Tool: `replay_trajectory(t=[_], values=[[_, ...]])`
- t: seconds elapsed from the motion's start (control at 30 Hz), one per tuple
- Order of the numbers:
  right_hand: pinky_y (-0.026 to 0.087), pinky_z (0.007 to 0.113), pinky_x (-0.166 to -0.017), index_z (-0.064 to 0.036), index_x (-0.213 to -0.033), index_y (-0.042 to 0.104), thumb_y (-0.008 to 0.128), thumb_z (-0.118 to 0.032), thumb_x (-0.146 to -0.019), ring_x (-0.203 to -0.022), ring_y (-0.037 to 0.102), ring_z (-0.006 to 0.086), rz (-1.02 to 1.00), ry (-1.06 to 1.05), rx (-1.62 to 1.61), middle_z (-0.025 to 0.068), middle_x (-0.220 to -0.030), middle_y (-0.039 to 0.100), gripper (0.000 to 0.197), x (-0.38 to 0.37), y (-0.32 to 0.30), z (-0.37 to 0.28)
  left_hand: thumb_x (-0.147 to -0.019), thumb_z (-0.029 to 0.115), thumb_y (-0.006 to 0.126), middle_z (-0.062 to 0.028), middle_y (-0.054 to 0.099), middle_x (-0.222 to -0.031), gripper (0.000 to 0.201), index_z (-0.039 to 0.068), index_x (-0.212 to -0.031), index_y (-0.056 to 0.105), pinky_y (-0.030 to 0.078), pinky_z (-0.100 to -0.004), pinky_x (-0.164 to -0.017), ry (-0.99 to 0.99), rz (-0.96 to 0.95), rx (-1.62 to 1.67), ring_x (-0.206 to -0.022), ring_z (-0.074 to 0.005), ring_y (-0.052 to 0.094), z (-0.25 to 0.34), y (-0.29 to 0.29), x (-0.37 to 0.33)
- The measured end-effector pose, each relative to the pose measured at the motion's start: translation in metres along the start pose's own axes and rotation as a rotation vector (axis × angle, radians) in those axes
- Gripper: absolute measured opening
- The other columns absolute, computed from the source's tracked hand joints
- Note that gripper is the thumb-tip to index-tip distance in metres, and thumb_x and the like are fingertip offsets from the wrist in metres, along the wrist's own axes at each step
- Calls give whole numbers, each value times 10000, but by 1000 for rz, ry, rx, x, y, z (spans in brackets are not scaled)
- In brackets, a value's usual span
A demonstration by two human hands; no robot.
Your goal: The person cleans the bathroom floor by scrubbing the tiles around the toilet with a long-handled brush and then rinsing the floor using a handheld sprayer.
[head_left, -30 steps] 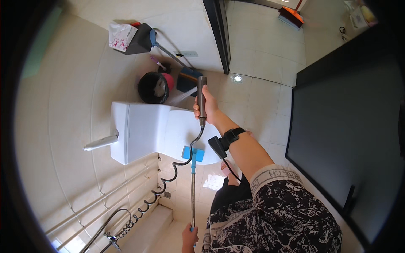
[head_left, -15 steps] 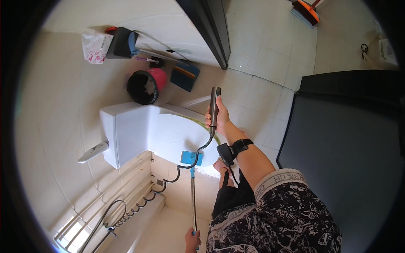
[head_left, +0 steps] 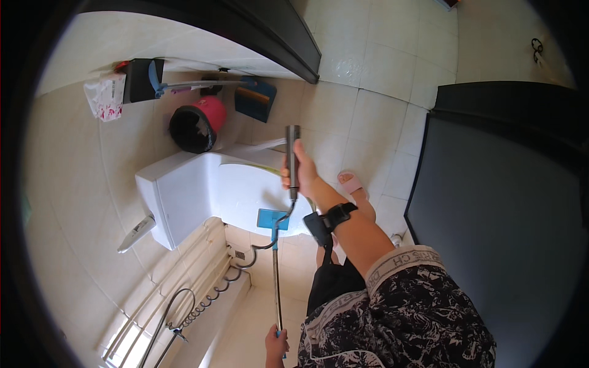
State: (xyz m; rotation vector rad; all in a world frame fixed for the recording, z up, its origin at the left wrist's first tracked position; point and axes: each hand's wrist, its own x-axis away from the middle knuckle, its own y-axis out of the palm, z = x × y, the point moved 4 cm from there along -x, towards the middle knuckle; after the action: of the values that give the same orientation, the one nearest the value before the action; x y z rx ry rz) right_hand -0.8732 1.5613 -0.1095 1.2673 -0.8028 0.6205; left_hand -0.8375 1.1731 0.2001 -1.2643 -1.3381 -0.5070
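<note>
My right hand (head_left: 300,167) is wrapped round a dark grey handheld sprayer (head_left: 293,153), whose coiled black hose (head_left: 248,260) trails down to the lower left. A jet of water leaves its head toward the left, beyond the toilet. Low in the view, my left hand (head_left: 276,345) is closed on the pole of a long-handled scrubber (head_left: 276,276). Its flat blue head overlaps the front side of the white toilet (head_left: 242,190); whether it presses on the lid, I cannot tell. The lid is down. A black band with a small box circles my right wrist.
Beyond the toilet stand a pink bin (head_left: 211,113) with a black liner and a blue dustpan (head_left: 254,101). Pipes (head_left: 169,282) run along the wall at lower left. A dark door (head_left: 491,178) fills the right side. A pink slipper (head_left: 351,182) is on my foot.
The view has shifted, so the toilet and bin sit further left. The sprayer has moved left in view, still spraying. A slippered foot now shows beside my right forearm. Both grips stay the same.
</note>
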Motion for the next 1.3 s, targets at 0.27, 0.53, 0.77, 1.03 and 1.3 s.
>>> replay_trajectory(t=[0.27, 0.53, 0.77, 1.03, 1.3], values=[[360, 318, -405, -103, -684, 448, 404, -675, -782, -397, 411, 160, 466, -77, -85, 26, -501, 420, 581, 53, -142, 9, -812, 108, 541, -42, 491, -549, 103, 34, -880, 516, 376, -259, -308, 10, -35, -22, -339, -130, 481, -1, -9, -7], [353, 327, -436, -117, -679, 424, 459, -697, -737, -409, 412, 181, 373, 10, -9, 37, -505, 426, 584, 39, -117, 41, -829, 106, 528, -28, 470, -541, 141, 41, -954, 518, 363, -251, -298, -33, -96, 119, -333, -117, 459, -29, 24, -28], [366, 342, -449, -98, -768, 431, 404, -635, -810, -421, 426, 193, 464, -51, 18, 49, -521, 419, 539, 67, -129, 49, -841, 102, 510, -21, 468, -544, 133, 41, -959, 516, 331, -238, -287, -6, -52, 276, -317, -107, 426, -58, 28, -17], [423, 376, -476, -87, -819, 434, 435, -594, -820, -461, 495, 229, 255, -22, 93, 72, -545, 474, 507, 84, -111, 117, -884, 178, 459, -19, 463, -598, 238, 38, -1075, 477, 324, -239, -306, -29, -3, 703, -359, -102, 399, -153, 76, -16], [485, 293, -689, -67, -888, 534, 675, -123, -718, -785, 609, 165, -578, 399, 621, 47, -821, 585, 228, 212, -40, 426, -788, 658, 419, 11, 459, -712, 636, 83, -1051, 485, 274, -180, -330, 6, -384, 1686, -422, -66, 328, -216, 60, -74]])
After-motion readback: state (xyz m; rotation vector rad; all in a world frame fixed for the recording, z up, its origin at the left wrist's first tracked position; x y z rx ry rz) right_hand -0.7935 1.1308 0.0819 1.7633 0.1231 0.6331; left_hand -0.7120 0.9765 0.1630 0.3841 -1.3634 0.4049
